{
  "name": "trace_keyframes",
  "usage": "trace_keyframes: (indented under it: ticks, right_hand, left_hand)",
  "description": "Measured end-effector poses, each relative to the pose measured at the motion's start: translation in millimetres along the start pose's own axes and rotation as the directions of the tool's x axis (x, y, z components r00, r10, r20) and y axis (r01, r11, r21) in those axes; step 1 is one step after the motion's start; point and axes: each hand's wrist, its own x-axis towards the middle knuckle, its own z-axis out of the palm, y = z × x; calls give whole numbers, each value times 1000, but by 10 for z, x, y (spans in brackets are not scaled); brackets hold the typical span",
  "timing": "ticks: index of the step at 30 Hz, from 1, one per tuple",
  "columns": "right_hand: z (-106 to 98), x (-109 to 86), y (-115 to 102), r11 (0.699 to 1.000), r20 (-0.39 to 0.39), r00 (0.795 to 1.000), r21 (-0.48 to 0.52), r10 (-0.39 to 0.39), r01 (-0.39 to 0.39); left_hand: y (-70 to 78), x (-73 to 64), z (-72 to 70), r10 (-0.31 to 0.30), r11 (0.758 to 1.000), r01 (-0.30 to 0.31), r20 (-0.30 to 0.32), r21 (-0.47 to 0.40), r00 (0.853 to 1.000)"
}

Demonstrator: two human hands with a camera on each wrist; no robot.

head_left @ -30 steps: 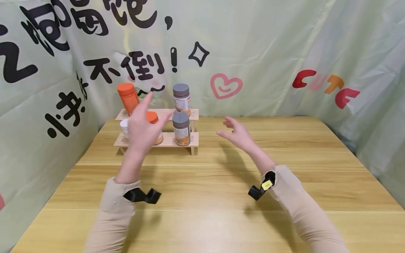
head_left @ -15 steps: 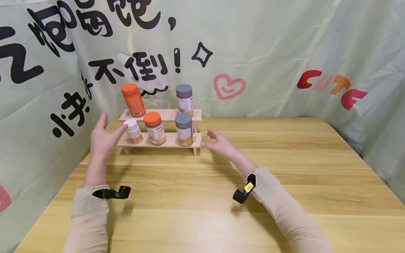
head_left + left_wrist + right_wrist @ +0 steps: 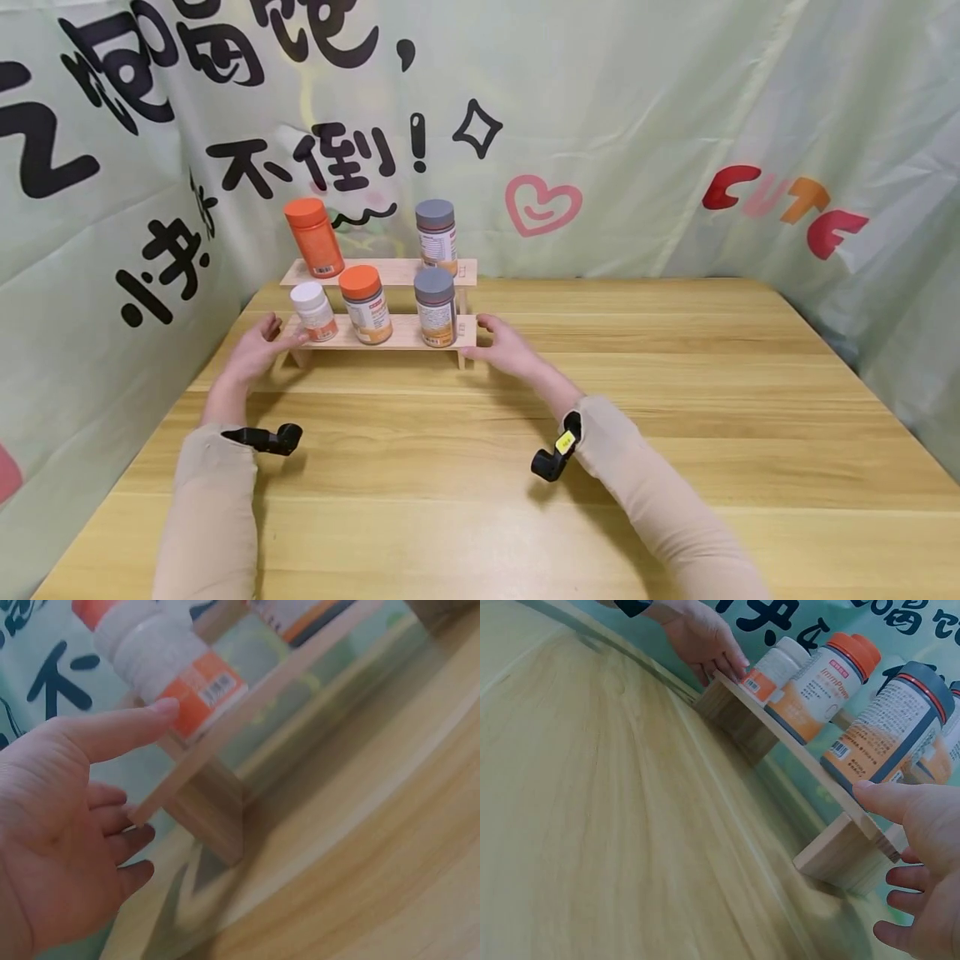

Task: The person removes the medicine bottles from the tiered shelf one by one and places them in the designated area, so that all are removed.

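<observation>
A two-tier wooden rack (image 3: 397, 333) stands toward the back left of the table, bearing several lidded bottles. On its lower tier are a small white bottle (image 3: 314, 312), an orange-lidded jar (image 3: 366, 306) and a grey-lidded jar (image 3: 435, 308). The upper tier carries an orange bottle (image 3: 314, 239) and another grey-lidded jar (image 3: 437, 236). My left hand (image 3: 255, 350) is at the rack's left end, thumb over the board before the white bottle, fingers loosely bent beside the end. At the right end, my right hand (image 3: 510, 350) has its thumb near the board's top edge and its fingers spread lower down.
The wooden table (image 3: 570, 517) runs forward and to the right of the rack. A pale green cloth (image 3: 630, 125) with printed lettering hangs behind and along the sides. Each wrist wears a black camera mount (image 3: 555, 458).
My left hand has swung left, then lowered from in front of the bottles to the rack's left end. The right hand has moved left to the right end. The rack and bottles stay put.
</observation>
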Motion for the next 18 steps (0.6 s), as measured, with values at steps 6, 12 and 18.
trace_keyframes:
  ticks: [6,12,18]
  right_hand:
    - [56,20,9,1000,-44,999,12,13,-13]
    - [102,58,40,998,-49,999,51,23,-20]
    - [95,102,57,997,-70,998,82,11,-5]
  left_hand:
    - [-93,67,4,18,1000,-19,50,10,999]
    - [-153,89,15,5,999,-2,81,-48,997]
    - [-191,139,-11,-2,997,8,75,-79,997]
